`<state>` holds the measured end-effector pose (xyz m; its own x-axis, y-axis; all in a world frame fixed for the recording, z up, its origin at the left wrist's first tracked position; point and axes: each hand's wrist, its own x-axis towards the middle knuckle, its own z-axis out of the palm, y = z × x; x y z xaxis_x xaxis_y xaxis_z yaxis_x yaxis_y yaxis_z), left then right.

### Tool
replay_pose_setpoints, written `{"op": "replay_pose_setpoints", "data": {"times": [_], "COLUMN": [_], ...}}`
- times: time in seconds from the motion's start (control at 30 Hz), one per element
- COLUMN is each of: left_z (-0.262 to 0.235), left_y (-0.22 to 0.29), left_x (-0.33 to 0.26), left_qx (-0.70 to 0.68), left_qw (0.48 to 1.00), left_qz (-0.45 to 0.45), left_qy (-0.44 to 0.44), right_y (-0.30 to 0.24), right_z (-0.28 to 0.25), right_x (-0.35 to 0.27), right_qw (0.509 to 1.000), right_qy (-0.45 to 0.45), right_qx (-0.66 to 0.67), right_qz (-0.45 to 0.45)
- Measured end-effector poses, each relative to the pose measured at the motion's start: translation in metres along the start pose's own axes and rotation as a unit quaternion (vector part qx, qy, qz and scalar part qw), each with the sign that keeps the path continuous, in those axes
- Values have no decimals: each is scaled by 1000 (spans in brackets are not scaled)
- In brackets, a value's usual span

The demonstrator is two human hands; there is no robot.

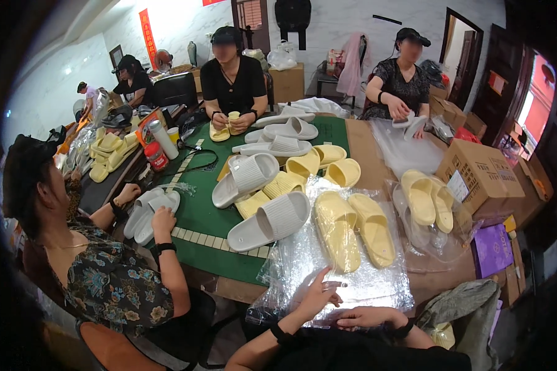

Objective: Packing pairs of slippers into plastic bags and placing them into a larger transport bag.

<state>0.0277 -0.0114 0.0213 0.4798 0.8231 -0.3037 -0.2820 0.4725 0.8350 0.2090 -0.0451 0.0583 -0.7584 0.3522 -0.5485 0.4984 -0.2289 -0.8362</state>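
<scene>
A pair of yellow slide slippers, the left one (337, 238) beside the right one (372, 232), lies in front of me amid shiny clear plastic bags (291, 272). Whether the pair is inside a bag or on top I cannot tell. My left hand (319, 297) has its index finger stretched toward the toe of the left slipper, over the plastic; its other fingers are bent and hold nothing visible. At the near edge of the plastic, my right hand (368, 317) has its fingers drawn together; what they hold, if anything, is hidden.
Grey slippers (271, 221) and more yellow ones (303, 164) are heaped left of the plastic. A bagged yellow pair (426, 201) and a cardboard box (479, 179) stand right. Co-workers handle slippers around the green table (213, 216). A grey cloth (461, 312) lies near my right.
</scene>
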Motion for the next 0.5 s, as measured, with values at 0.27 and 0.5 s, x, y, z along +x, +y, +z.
{"op": "replay_pose_setpoints", "data": {"times": [0.27, 0.5], "left_z": [35, 34], "left_y": [26, -22], "left_x": [-15, -5], "left_qx": [-54, 113], "left_qw": [986, 961], "left_qz": [95, 82], "left_qy": [-128, -238], "right_y": [24, 35], "right_z": [4, -20], "right_x": [-10, 5], "right_qw": [823, 643], "right_qy": [214, 300], "right_qx": [437, 658], "right_qz": [-293, -251]}}
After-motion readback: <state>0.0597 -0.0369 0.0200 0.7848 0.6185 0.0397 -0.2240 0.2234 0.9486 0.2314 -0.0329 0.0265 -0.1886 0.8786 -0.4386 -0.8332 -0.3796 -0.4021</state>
